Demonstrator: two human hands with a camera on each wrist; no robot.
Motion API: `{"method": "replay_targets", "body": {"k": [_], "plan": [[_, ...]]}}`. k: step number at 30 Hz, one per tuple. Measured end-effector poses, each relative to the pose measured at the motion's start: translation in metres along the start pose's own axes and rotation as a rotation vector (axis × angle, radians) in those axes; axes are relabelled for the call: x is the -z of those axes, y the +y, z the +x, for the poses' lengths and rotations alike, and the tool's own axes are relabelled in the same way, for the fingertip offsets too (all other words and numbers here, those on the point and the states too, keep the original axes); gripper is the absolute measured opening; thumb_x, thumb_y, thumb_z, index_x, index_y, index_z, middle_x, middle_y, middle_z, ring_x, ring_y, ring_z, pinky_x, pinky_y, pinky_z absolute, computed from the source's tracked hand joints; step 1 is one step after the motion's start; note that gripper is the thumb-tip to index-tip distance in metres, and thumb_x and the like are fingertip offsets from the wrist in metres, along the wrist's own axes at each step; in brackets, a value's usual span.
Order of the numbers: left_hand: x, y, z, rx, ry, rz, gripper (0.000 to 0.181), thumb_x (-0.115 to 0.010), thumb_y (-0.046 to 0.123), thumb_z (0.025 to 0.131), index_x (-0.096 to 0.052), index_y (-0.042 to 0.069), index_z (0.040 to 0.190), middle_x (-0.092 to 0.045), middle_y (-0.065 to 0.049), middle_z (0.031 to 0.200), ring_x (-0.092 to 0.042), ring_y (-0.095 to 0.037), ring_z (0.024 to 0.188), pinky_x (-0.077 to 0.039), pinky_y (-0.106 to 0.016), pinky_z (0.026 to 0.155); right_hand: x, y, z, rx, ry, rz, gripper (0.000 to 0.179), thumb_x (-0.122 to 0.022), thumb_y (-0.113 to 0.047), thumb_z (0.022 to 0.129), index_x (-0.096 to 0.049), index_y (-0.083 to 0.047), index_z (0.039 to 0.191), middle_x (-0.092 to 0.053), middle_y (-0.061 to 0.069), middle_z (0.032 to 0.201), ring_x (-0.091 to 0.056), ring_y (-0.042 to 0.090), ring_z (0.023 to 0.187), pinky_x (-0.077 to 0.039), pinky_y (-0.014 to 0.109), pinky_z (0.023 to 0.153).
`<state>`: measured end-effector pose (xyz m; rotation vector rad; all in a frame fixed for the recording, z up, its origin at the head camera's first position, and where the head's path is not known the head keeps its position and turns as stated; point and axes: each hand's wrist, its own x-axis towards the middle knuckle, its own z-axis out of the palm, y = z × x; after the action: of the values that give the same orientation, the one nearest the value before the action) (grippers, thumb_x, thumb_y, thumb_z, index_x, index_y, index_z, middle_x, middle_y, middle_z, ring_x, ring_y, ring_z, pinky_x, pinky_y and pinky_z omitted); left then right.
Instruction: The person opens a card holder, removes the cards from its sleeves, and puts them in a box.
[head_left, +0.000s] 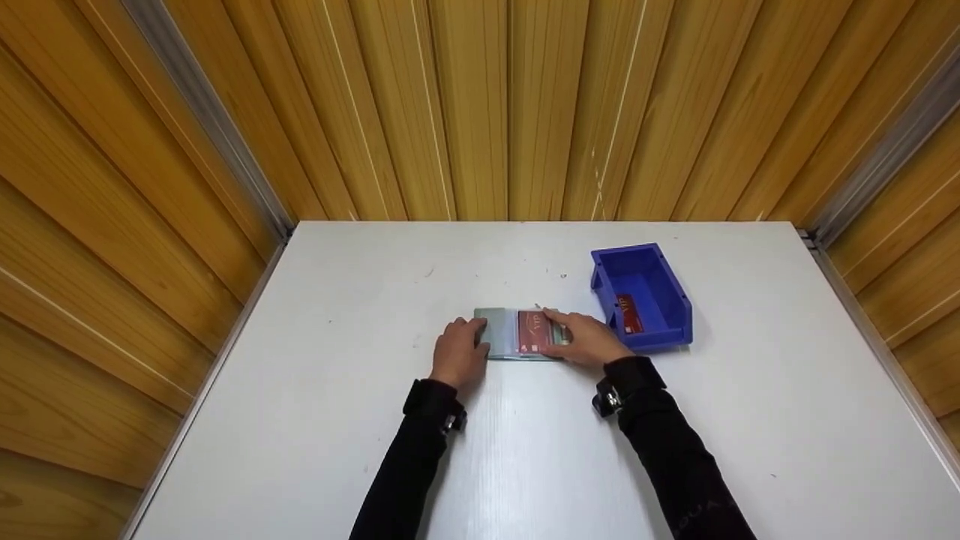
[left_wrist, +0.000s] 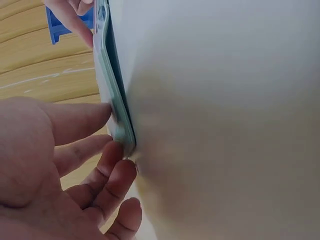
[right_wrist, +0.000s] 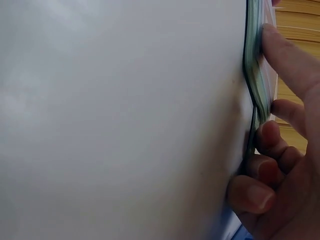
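Observation:
An opened pale green card holder [head_left: 491, 330] with clear sleeves lies on the white table, a red card [head_left: 533, 330] showing on its right half. My left hand [head_left: 459, 351] grips its left end; in the left wrist view the thumb is on the upper face and the other fingertips are at the end of the holder [left_wrist: 116, 95]. At the right end, my right hand [head_left: 589, 339] holds the holder, thumb and forefinger beside the red card. The right wrist view shows the holder's layered edge [right_wrist: 254, 75] bent, with curled fingertips [right_wrist: 270, 134] against it. The right hand covers part of that end.
A blue plastic bin [head_left: 679, 330] stands just right of and behind my right hand, with another red card [head_left: 628, 313] inside. The white table [head_left: 360, 405] is bounded by wood-look panels [head_left: 465, 112] at the back and sides.

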<state>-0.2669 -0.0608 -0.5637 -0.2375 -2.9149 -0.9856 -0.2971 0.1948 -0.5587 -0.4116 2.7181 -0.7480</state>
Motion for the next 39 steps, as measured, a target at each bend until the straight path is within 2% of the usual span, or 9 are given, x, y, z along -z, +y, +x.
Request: {"method": "replay_targets", "body": {"k": [4, 7, 12, 18, 22, 27, 30, 33, 39], "plan": [[-0.005, 0.009, 0.002, -0.003, 0.042, -0.060, 0.034, -0.075, 0.007, 0.090, -0.073, 0.006, 0.124, -0.064, -0.011, 0.100, -0.059, -0.027, 0.098, -0.048, -0.043, 0.086, -0.001, 0.002, 0.000, 0.020, 0.007, -0.012, 0.083, -0.077, -0.044, 0.092, -0.039, -0.015, 0.161, -0.049, 0.023, 0.156, -0.045, 0.042, 0.145, -0.036, 0.056, 0.119], [-0.010, 0.018, 0.006, -0.012, 0.011, -0.107, 0.028, -0.072, 0.007, 0.092, -0.074, 0.006, 0.120, -0.061, -0.008, 0.094, -0.055, -0.023, 0.092, -0.046, -0.040, 0.084, -0.001, 0.003, 0.000, 0.039, 0.024, -0.005, 0.082, -0.077, -0.043, 0.092, -0.041, -0.013, 0.160, -0.050, 0.023, 0.155, -0.046, 0.042, 0.144, -0.037, 0.055, 0.118], [-0.022, 0.030, 0.013, -0.021, -0.021, -0.126, 0.022, -0.067, 0.007, 0.095, -0.074, -0.002, 0.114, -0.066, -0.013, 0.097, -0.062, -0.029, 0.095, -0.052, -0.045, 0.087, -0.003, 0.002, -0.001, 0.042, 0.038, 0.016, 0.082, -0.078, -0.042, 0.092, -0.042, -0.013, 0.159, -0.051, 0.022, 0.154, -0.048, 0.041, 0.142, -0.038, 0.055, 0.117], [-0.027, 0.038, 0.024, 0.100, -0.054, -0.242, 0.026, -0.060, 0.012, 0.095, -0.073, -0.006, 0.109, -0.074, -0.020, 0.104, -0.069, -0.035, 0.101, -0.056, -0.044, 0.090, -0.004, 0.002, -0.002, 0.026, 0.046, 0.022, 0.082, -0.078, -0.041, 0.092, -0.041, -0.016, 0.160, -0.051, 0.022, 0.155, -0.049, 0.042, 0.142, -0.038, 0.056, 0.117], [-0.027, 0.043, 0.029, 0.154, -0.082, -0.194, 0.025, -0.060, 0.017, 0.095, -0.075, -0.002, 0.097, -0.076, -0.017, 0.097, -0.070, -0.031, 0.089, -0.056, -0.041, 0.080, -0.003, 0.003, -0.002, 0.031, 0.053, 0.029, 0.081, -0.078, -0.042, 0.091, -0.042, -0.015, 0.159, -0.052, 0.021, 0.154, -0.049, 0.042, 0.141, -0.039, 0.056, 0.117], [-0.030, 0.044, 0.034, 0.160, -0.115, -0.076, 0.031, -0.057, 0.024, 0.101, -0.070, 0.004, 0.081, -0.074, -0.015, 0.087, -0.063, -0.026, 0.075, -0.052, -0.040, 0.071, -0.005, 0.003, -0.002, 0.041, 0.056, 0.029, 0.081, -0.079, -0.043, 0.091, -0.044, -0.015, 0.158, -0.053, 0.022, 0.152, -0.051, 0.041, 0.140, -0.040, 0.055, 0.116], [-0.031, 0.044, 0.035, 0.128, -0.115, -0.021, 0.031, -0.057, 0.024, 0.103, -0.069, 0.005, 0.081, -0.073, -0.014, 0.087, -0.063, -0.025, 0.075, -0.052, -0.041, 0.072, -0.005, 0.003, -0.001, 0.048, 0.052, 0.022, 0.082, -0.079, -0.044, 0.090, -0.043, -0.016, 0.159, -0.054, 0.025, 0.150, -0.053, 0.043, 0.138, -0.040, 0.055, 0.115], [-0.031, 0.044, 0.035, 0.097, -0.103, -0.019, 0.027, -0.059, 0.021, 0.103, -0.071, 0.005, 0.085, -0.074, -0.013, 0.088, -0.065, -0.027, 0.079, -0.053, -0.041, 0.075, -0.005, 0.003, -0.001, 0.049, 0.058, 0.012, 0.083, -0.079, -0.045, 0.090, -0.043, -0.016, 0.158, -0.056, 0.026, 0.148, -0.054, 0.043, 0.135, -0.041, 0.055, 0.114], [-0.033, 0.042, 0.033, 0.055, -0.092, -0.023, 0.024, -0.056, 0.017, 0.104, -0.074, 0.004, 0.095, -0.075, -0.014, 0.096, -0.071, -0.031, 0.091, -0.055, -0.046, 0.082, -0.005, 0.007, -0.001, 0.071, 0.068, 0.000, 0.083, -0.080, -0.046, 0.089, -0.045, -0.014, 0.157, -0.065, 0.022, 0.126, -0.060, 0.031, 0.110, -0.048, 0.050, 0.100]]}}
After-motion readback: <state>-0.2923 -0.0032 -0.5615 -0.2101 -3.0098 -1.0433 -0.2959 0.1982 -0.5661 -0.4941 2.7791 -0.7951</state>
